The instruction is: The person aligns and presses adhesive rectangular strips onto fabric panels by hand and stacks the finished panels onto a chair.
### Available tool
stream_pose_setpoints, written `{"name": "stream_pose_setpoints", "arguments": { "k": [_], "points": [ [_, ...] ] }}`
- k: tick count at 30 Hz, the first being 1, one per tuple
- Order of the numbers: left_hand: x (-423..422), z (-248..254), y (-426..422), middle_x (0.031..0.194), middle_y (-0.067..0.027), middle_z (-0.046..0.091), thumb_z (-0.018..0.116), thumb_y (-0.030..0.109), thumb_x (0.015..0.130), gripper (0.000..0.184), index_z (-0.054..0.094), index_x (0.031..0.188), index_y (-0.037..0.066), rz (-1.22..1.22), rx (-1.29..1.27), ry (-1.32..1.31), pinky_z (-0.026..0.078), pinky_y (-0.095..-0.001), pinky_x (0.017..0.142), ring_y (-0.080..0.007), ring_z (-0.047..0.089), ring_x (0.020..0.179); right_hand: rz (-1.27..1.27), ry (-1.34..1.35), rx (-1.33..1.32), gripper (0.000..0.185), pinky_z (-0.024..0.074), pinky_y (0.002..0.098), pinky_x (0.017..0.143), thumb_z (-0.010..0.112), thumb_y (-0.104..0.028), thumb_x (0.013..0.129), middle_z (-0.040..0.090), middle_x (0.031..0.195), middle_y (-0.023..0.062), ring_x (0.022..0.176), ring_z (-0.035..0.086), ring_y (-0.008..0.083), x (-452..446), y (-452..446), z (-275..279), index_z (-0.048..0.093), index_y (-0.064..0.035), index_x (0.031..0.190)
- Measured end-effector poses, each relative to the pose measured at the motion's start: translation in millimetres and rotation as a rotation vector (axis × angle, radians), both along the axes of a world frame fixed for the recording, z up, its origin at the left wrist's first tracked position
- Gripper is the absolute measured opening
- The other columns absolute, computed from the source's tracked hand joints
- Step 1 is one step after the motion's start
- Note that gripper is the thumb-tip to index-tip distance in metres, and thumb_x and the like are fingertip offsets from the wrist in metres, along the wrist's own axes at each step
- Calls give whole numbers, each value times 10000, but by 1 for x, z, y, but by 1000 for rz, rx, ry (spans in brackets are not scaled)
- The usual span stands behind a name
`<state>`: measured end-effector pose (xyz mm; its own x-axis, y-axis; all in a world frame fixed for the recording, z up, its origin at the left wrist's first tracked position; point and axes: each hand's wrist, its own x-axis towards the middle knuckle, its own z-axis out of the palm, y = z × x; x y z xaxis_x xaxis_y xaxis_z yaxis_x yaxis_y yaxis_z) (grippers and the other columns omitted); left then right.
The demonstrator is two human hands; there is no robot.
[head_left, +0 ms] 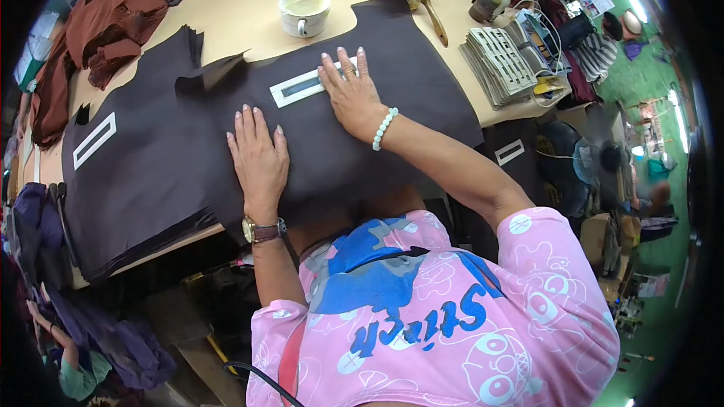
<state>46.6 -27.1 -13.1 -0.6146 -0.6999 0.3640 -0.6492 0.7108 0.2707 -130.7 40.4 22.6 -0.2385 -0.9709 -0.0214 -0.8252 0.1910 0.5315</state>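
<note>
My right hand (pixel 349 94) lies with its fingers stretched out over the right end of a white rectangular frame-shaped piece (pixel 283 96) with a slot in it. That piece rests on a dark leather-like panel (pixel 317 151). Flat on the same panel, left of the white piece, is my left hand (pixel 257 152), its fingers straight and slightly apart. Neither hand grips anything. Further left, a second white frame piece (pixel 95 141) sits on another dark panel (pixel 151 173). What lies under my right fingers is partly hidden.
Behind the panels stands a white cup (pixel 304 15) with a pale substance inside. A wooden-handled brush (pixel 434 21) lies right of it. Stacked slotted cards (pixel 498 68) are at the right edge. Reddish-brown pieces (pixel 113 26) are heaped at left. Another person's arm (pixel 54 328) shows lower left.
</note>
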Motion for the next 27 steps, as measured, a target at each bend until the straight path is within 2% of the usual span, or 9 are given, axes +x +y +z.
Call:
{"name": "stream_pose_setpoints", "arguments": {
  "k": [2, 5, 6, 9, 18, 24, 27],
  "points": [
    [1, -2, -1, 1398, -186, 361, 448, 243, 924, 503, 363, 1340, -26, 1, 11, 2, 247, -480, 1065, -337, 320, 1305, 30, -29, -8, 551, 71, 609, 1072, 394, -253, 913, 221, 1476, 140, 1366, 162, 376, 11, -8, -2, 282, -43, 1410],
    [0, 2, 0, 1368, -221, 377, 464, 199, 907, 534, 309, 1357, -43, -11, 66, 172, 270, -488, 1052, -355, 350, 1277, 75, -52, -12, 555, 68, 612, 1070, 399, -250, 909, 221, 1477, 140, 1368, 158, 377, 26, -15, 0, 283, -45, 1411],
    [0, 8, 1, 1366, -234, 368, 472, 144, 899, 553, 263, 1373, -48, -17, 77, 199, 280, -461, 1054, -365, 354, 1269, 81, -38, -13, 561, 65, 614, 1069, 409, -245, 903, 217, 1479, 136, 1368, 156, 378, 28, -17, 0, 277, -62, 1417],
    [1, 8, 0, 1362, -245, 366, 467, 99, 888, 551, 255, 1373, -56, -9, 58, 323, 288, -438, 1054, -372, 363, 1261, 127, -114, -52, 560, 63, 617, 1066, 418, -243, 899, 220, 1480, 130, 1368, 159, 376, 28, -22, -4, 280, -84, 1418],
    [1, 8, 0, 1345, -264, 371, 449, 62, 880, 585, 194, 1391, -59, 4, 102, 328, 304, -436, 1040, -382, 379, 1243, 231, -122, -34, 555, 51, 615, 1069, 428, -269, 900, 199, 1492, 111, 1371, 158, 359, 29, -21, 1, 285, -141, 1421],
    [1, 9, 1, 1327, -273, 385, 445, 60, 882, 585, 187, 1392, -63, 6, 125, 330, 314, -446, 1025, -387, 397, 1224, 289, 170, 61, 562, 51, 594, 1083, 400, -283, 914, 168, 1506, 101, 1377, 158, 340, 20, -32, 7, 242, -158, 1439],
    [1, 10, 1, 1306, -278, 403, 444, 55, 880, 591, 177, 1395, -59, 4, 104, 308, 318, -452, 1018, -391, 404, 1214, 380, 127, 10, 557, 60, 581, 1090, 395, -281, 915, 188, 1501, 93, 1375, 169, 335, 12, -31, 2, 243, -168, 1439]
  ]
}}
